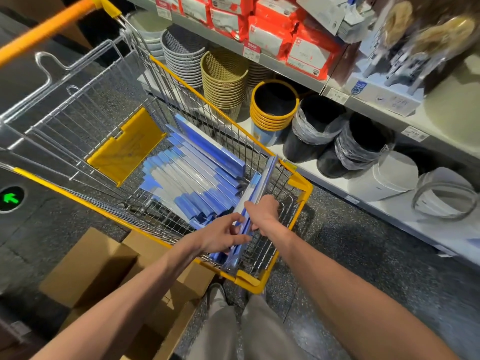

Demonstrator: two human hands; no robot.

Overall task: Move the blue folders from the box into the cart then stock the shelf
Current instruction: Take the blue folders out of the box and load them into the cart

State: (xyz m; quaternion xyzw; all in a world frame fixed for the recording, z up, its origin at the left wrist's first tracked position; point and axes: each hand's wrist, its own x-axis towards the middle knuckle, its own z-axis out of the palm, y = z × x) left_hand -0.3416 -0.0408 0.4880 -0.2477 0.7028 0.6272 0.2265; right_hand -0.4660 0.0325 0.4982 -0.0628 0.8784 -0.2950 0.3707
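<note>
- Looked down on a dark speckled floor (350, 255) under and all around the cart (301, 183), a wire basket with a yellow rim.
- Saw a shelf (324, 174) running along the cart's right side, just beside it.
- Noted stacked baskets (223, 79), yellow-rimmed pails (272, 113), black bins (317, 131) and white tubs (389, 178) on the lowest board, right of the cart.
- Noted red packs (285, 35) on the board above, with price tags (251, 51) on its front edge.
- Found a cardboard box (104, 263) on the floor against the cart's near-left side, partly covered by the left arm.
- Spotted a green arrow (10, 198) glowing in a dark panel left of the cart.
- Saw an orange handle (46, 27) at the cart's far-left end and a yellow flap (127, 149) lying inside below it.
- Found most of the blue folders (197, 172) fanned in a pile on the cart's wire bottom, about its middle.
- Saw a further bunch (259, 183) standing on edge along the cart's near-right end, tilted a little, lower end down inside the wires.
- Found the right hand (262, 211) inside the cart, clamped on the bunch's upper edge with fingers curled round it.
- Found the left hand (223, 236) reaching over the cart's near rim, fingers spread apart and nearly straight, tips touching the bunch's left face; could not tell whether pinching any single folder.
- Glimpsed pale trousers (233, 328) and a shoe just outside the cart's near corner.
</note>
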